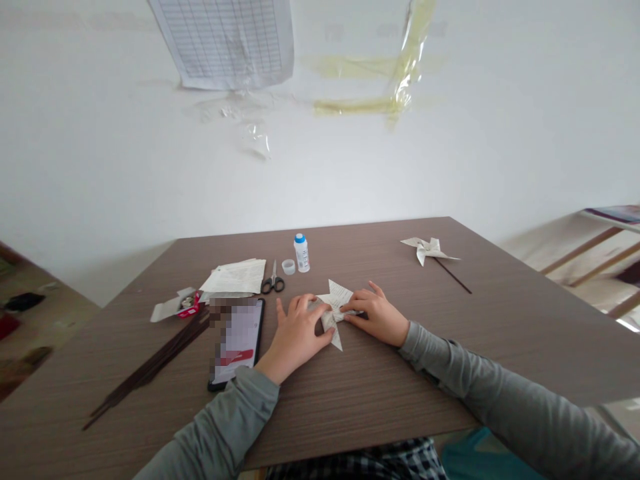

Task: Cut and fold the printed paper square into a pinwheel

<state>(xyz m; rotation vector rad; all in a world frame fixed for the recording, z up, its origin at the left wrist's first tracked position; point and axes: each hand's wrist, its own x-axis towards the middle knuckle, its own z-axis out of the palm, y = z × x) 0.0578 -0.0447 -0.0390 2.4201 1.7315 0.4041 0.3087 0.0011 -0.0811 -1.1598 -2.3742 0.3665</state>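
A paper pinwheel (340, 294) with printed lines lies on the table between my two hands, its pointed blades spread out. My left hand (299, 331) holds its left side, thumb on the lower blade and forefinger near the centre. From the right, my right hand (376, 313) grips the paper close to the middle with thumb and fingertips. Parts of the blades are hidden under my fingers. Farther right lies another pinwheel (426, 250) on a thin dark stick (454, 276).
Behind my hands stand a blue-capped white bottle (302, 255), a small clear cup (289, 267) and scissors (273, 281). On the left are paper sheets (235, 277), an open red-and-white box (188, 304), dark sticks (145, 363) and a phone (240, 337). A wall rises behind the table (400, 407).
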